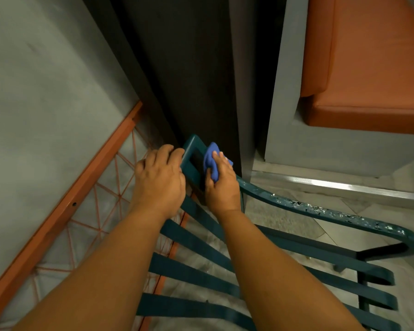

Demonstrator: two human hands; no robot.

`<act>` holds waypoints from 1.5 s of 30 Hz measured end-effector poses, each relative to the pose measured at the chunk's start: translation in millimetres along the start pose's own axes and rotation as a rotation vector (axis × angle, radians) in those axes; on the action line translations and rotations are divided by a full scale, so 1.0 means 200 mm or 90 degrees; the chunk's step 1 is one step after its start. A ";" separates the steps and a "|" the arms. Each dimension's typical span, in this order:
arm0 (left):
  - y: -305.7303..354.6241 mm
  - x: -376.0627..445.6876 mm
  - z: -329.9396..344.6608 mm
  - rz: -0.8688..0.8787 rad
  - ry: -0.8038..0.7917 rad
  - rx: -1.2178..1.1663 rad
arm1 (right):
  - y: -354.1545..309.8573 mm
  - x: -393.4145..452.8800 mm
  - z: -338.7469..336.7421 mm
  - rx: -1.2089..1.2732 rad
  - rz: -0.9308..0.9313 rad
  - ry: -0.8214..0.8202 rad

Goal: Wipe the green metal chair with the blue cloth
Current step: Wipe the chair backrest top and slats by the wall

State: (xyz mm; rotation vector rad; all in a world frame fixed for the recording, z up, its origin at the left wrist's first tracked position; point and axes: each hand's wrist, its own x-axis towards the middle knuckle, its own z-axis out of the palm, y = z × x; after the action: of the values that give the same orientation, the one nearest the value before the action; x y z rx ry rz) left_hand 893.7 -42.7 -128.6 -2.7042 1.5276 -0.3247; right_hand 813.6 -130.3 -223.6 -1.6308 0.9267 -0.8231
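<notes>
Green slats of the metal chair [201, 271] lie nearest. Left hand [159, 181] grips its top corner; right hand [221, 182] pinches the blue cloth [210, 158] against the frame, mid-wipe. Next, probably the chipped armrest [320, 209].

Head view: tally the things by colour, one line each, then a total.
Green: 1, the green metal chair, steadied by the left hand
Blue: 1, the blue cloth, held by the right hand
Orange: 2, the orange cushion and the orange wire frame
Total: 4
</notes>
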 end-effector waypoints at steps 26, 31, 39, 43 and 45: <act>0.00 0.01 0.00 0.002 0.007 -0.031 | -0.17 0.12 -0.08 0.016 0.172 -0.011; 0.01 0.00 0.00 -0.014 0.001 -0.050 | -0.26 -0.11 0.03 0.159 0.023 -0.042; 0.01 0.00 -0.01 -0.007 0.007 -0.029 | -0.06 -0.30 0.06 0.030 0.094 -0.070; 0.01 0.00 0.00 -0.005 0.007 -0.032 | -0.12 -0.31 0.05 0.069 0.096 -0.077; 0.01 0.00 0.00 -0.005 0.009 -0.028 | -0.14 -0.28 -0.02 0.101 0.118 -0.071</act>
State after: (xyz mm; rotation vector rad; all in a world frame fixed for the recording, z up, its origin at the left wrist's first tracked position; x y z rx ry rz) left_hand 892.2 -43.9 -129.4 -2.7473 1.5470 -0.3147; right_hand 787.7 -78.6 -199.8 -1.4167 0.8949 -0.6546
